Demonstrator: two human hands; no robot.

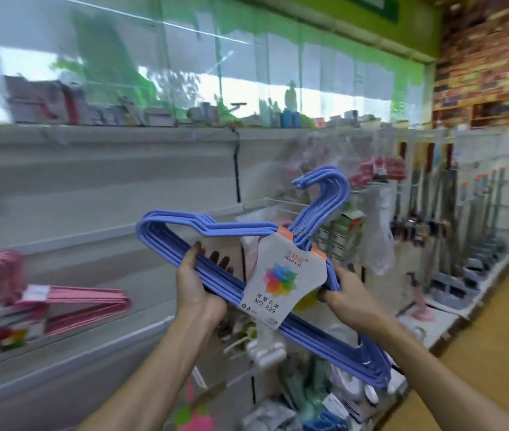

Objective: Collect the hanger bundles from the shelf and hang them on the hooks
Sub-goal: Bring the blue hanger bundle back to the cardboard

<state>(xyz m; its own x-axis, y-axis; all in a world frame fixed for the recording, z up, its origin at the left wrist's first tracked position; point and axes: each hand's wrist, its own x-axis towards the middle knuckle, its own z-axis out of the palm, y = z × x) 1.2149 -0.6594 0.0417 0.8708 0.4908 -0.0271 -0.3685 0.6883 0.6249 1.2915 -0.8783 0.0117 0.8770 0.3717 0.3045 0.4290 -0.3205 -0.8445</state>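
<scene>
A bundle of blue hangers (184, 227) with a white card label is held up in front of me, tilted down to the right, its hooks pointing up toward the display wall. My left hand (198, 290) grips the lower bar left of the label. My right hand (345, 292) grips the bundle just right of the label. Pink hanger bundles (69, 303) hang on the wall panel at the far left. White wire hooks (278, 205) stick out of the panel just behind the blue hooks.
A top shelf (153, 132) carries boxes and bottles. To the right, packaged goods and mops hang on racks (452, 213). More packaged items fill the lower shelves (265, 353) under my arms. A wooden floor (480, 353) runs at the lower right.
</scene>
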